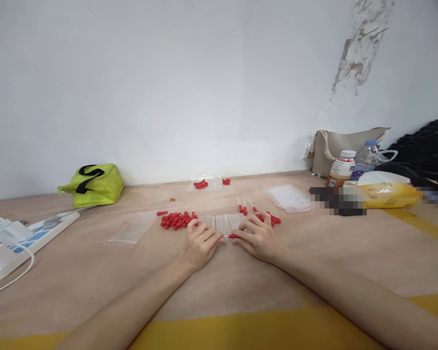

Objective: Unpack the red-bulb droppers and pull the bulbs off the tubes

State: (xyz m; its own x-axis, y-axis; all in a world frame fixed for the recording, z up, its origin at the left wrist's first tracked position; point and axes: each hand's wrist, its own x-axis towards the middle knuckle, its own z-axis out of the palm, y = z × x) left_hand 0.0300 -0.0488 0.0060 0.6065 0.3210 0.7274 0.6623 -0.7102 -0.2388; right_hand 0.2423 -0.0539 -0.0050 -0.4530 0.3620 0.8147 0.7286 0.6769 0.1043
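My left hand (202,243) is closed, its fingertips pinching the end of a clear dropper tube (225,237). Fingers of my right hand (260,238) close on a red rubber bulb (234,236), which meets that tube end to end; how far one sits inside the other is too small to tell. Just beyond both hands lies a row of clear tubes (221,222), side by side. A heap of red bulbs (175,221) rests left of the row. Several droppers (243,208) with red bulbs and thin clear tips lie at the right, partly hidden by my right hand.
Clear plastic bags (133,228) lie at left, and a stack of bags (287,198) at right. Near the wall is a bag of red bulbs and tubes (213,184). A power strip (40,243), green pouch (98,184), bottles (341,169) and yellow tissue pack (390,194) stand farther out.
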